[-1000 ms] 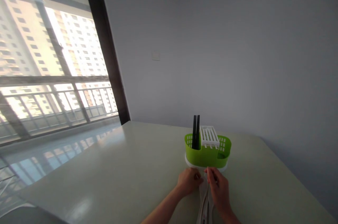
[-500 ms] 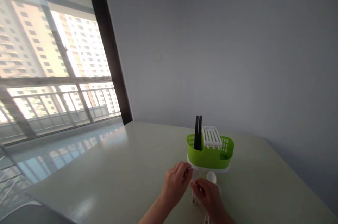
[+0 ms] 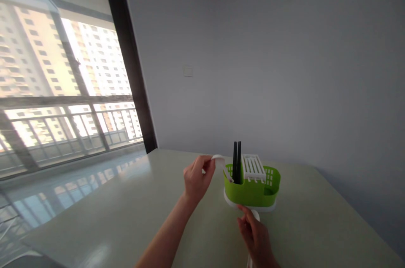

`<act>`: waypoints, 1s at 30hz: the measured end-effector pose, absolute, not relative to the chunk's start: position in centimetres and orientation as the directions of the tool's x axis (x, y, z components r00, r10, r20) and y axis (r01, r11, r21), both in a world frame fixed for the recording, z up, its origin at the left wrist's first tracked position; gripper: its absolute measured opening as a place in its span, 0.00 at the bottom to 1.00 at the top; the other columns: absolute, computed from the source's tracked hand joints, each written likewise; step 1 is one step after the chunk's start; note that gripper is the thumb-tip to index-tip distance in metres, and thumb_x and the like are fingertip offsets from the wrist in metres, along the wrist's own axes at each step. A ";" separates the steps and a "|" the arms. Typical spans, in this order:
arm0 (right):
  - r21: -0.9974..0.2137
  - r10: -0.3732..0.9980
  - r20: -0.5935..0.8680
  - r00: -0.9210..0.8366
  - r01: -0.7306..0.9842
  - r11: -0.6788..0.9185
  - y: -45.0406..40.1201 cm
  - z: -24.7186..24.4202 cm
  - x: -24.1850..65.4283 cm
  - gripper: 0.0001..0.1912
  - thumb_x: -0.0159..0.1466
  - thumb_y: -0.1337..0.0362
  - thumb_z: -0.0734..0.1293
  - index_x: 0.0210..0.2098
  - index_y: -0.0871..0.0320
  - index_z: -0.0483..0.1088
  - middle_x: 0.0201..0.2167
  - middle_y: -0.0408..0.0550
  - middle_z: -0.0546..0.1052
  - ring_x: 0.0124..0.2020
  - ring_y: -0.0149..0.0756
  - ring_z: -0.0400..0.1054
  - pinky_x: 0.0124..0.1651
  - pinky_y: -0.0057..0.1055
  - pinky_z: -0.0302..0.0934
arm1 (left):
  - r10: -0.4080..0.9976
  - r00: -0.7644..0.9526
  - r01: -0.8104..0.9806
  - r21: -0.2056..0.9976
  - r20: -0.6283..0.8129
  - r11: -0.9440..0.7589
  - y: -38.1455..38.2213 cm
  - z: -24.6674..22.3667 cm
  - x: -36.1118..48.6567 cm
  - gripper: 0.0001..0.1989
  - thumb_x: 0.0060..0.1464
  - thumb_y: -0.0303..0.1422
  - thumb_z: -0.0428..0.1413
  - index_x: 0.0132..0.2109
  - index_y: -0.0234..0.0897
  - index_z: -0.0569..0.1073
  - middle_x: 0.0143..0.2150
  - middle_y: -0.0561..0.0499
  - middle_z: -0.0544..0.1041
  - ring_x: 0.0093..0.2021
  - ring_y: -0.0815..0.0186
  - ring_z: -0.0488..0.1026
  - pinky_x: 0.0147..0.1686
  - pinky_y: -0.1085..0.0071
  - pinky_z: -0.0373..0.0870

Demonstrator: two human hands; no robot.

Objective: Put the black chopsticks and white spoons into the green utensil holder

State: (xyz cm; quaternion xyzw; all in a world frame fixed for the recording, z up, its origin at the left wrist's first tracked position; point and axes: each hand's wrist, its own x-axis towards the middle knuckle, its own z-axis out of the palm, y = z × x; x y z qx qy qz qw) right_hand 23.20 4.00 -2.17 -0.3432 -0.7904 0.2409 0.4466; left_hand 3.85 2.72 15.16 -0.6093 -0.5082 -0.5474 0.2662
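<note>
My left hand (image 3: 198, 177) pinches a white spoon (image 3: 219, 158) by its bowl end. The spoon's handle slants down to the right, its tip at the left part of a green basket (image 3: 248, 194); whether it touches the basket I cannot tell. Black chopsticks (image 3: 236, 162) stand upright in that same part. My right hand (image 3: 256, 234) is low over the table in front of the basket, fingers apart and index finger stretched forward. Beneath it lies another white spoon (image 3: 256, 215), mostly hidden by the hand.
A white slatted rack (image 3: 253, 167) sits across the basket's middle, and a white base (image 3: 228, 201) is under the basket. The pale table (image 3: 126, 209) runs back to a grey wall (image 3: 268, 70). At the left is a large window (image 3: 69, 91).
My left hand has lifted a spoon up and left from the table, and its handle now points at the basket. My right hand has parted from that spoon and its index finger has straightened.
</note>
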 end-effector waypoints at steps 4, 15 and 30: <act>-0.619 0.730 0.581 -0.359 0.388 0.683 4.8 -2.9 23.3 0.14 0.66 0.58 0.57 0.46 0.56 0.67 0.26 0.42 0.73 0.25 0.32 0.68 0.28 0.24 0.61 | 0.493 -0.104 0.922 0.269 0.864 -0.278 7.6 15.8 4.1 0.09 0.58 0.37 0.48 0.34 0.37 0.68 0.27 0.55 0.74 0.26 0.75 0.69 0.28 0.80 0.61; -0.411 0.572 0.689 -0.445 0.410 0.814 4.9 -3.3 22.4 0.11 0.65 0.63 0.57 0.43 0.56 0.68 0.33 0.46 0.77 0.28 0.32 0.71 0.34 0.26 0.65 | 0.847 -0.097 0.979 0.204 0.523 -0.014 12.7 10.0 4.9 0.12 0.61 0.37 0.43 0.39 0.41 0.68 0.36 0.51 0.77 0.33 0.68 0.72 0.28 0.75 0.55; -0.501 0.642 0.639 -0.424 0.403 0.766 4.4 -2.6 22.4 0.12 0.66 0.63 0.56 0.38 0.55 0.71 0.32 0.47 0.77 0.33 0.35 0.71 0.38 0.28 0.63 | 0.779 -0.253 0.912 0.410 0.574 -0.005 10.1 9.1 4.9 0.13 0.58 0.37 0.46 0.49 0.43 0.65 0.40 0.54 0.74 0.33 0.71 0.71 0.30 0.76 0.59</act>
